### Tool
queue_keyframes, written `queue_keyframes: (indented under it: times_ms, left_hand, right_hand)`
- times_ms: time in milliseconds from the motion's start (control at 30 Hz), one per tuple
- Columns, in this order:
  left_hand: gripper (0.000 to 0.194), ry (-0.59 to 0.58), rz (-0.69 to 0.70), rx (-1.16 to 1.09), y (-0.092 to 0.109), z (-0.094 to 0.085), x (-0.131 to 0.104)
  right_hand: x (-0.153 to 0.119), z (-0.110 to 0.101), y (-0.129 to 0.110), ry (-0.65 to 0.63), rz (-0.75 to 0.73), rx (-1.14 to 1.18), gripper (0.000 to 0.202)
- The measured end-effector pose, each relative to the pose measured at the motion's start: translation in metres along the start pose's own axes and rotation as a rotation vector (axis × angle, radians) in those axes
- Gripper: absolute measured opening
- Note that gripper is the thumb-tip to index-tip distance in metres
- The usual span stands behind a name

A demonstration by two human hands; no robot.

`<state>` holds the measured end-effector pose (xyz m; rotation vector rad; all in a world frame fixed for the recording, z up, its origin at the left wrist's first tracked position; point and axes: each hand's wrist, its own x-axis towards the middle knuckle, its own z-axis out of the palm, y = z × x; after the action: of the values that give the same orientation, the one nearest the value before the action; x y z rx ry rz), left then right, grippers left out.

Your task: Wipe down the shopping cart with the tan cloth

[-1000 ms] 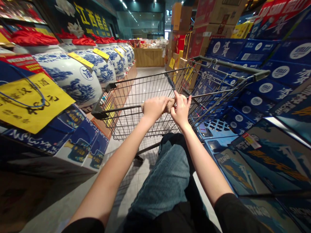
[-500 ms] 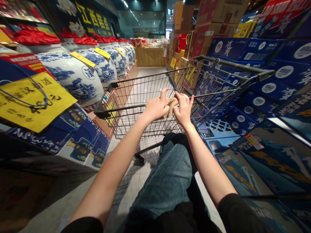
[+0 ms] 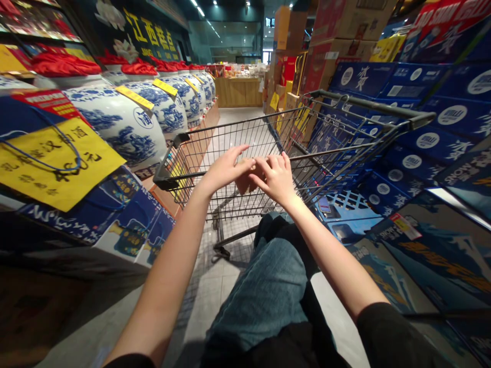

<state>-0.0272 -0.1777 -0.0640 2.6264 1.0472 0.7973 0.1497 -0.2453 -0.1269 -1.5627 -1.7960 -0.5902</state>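
A brown cloth (image 3: 246, 180) hangs over the near top rail of a black wire shopping cart (image 3: 230, 204), which stands sideways in front of my legs. My left hand (image 3: 224, 168) rests at the cloth's left side, its thumb and fingers stretched apart. From the right, my right hand (image 3: 276, 180) grips the cloth, the thumb in front and the other fingers bent over its top. Part of the cloth is hidden behind my fingers. Only wire mesh and the floor beneath show in the cart's basket.
Blue-and-white porcelain jars (image 3: 115, 122) with red cloth tops line the left side. Nearer stand boxes with a yellow price sign (image 3: 61, 163). On the right are stacked blue cartons (image 3: 383, 191) and a light-blue crate (image 3: 345, 225). A wooden counter (image 3: 238, 92) closes the far aisle.
My left hand has moved left and its fingers have spread. My right hand and the cloth have shifted a little left along the rail. The view has tilted slightly.
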Motion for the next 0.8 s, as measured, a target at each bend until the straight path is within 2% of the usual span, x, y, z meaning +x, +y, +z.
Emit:
queue_keyframes:
  times_ms: [33, 100, 200, 267, 433, 533, 633, 700, 800]
  left_hand:
    - [0.049, 0.06, -0.064, 0.038, -0.001, 0.004, -0.006]
    - [0.045, 0.192, -0.154, 0.16, -0.003, 0.015, -0.016]
    - [0.048, 0.302, -0.15, 0.312, -0.006, 0.029, -0.025]
    - [0.05, 0.311, -0.134, 0.341, -0.01, 0.033, -0.027]
    - [0.045, 0.34, -0.072, 0.416, -0.015, 0.038, -0.025]
    - [0.042, 0.388, -0.117, 0.421, -0.013, 0.044, -0.021]
    - [0.041, 0.424, -0.153, 0.405, -0.012, 0.049, -0.018]
    - [0.041, 0.436, -0.141, 0.398, -0.013, 0.05, -0.017]
    - [0.04, 0.437, -0.107, 0.408, -0.017, 0.048, -0.019]
  right_hand:
    - [0.004, 0.0, -0.003, 0.0, 0.021, -0.024, 0.044]
    - [0.013, -0.001, -0.007, -0.018, 0.028, -0.066, 0.039]
    - [0.02, -0.004, 0.003, -0.056, -0.043, -0.101, 0.039]
    - [0.017, -0.01, 0.025, -0.034, -0.039, -0.117, 0.039]
    - [-0.008, -0.03, 0.107, 0.157, 0.144, -0.144, 0.037]
    - [-0.012, -0.032, 0.131, 0.253, 0.249, -0.096, 0.039]
    - [-0.004, -0.023, 0.118, 0.304, 0.307, -0.029, 0.037]
    - [0.001, -0.016, 0.095, 0.252, 0.252, -0.011, 0.039]
    - [0.003, -0.008, 0.061, 0.138, 0.134, -0.001, 0.03]
